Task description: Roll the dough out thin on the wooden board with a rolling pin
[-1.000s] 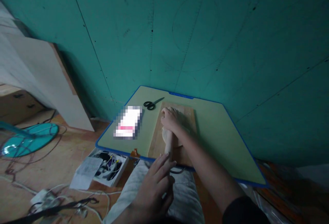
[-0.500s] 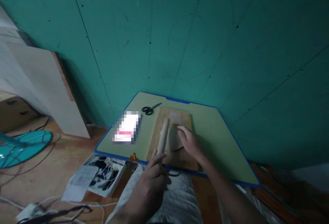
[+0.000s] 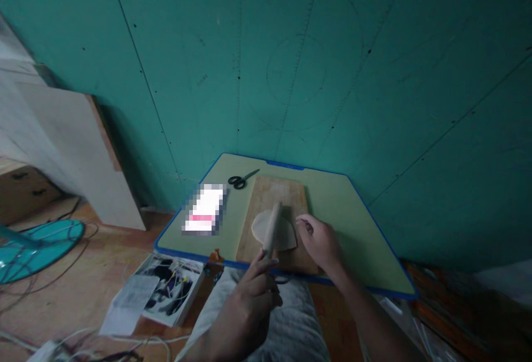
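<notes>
rolling pin (image 3: 273,228) in left hand's (image 3: 254,301) grip, over dough (image 3: 286,235) just ahead; right hand (image 3: 322,240) curled beside dough, can't tell if empty. one-ended pressure could thin it unevenly.

Left hand (image 3: 254,298) and right hand (image 3: 322,240) bare, both forearms (image 3: 368,306) uncovered to frame edge, legs in pale grey, soft-looking, visibly creased cloth (image 3: 291,320).
</notes>
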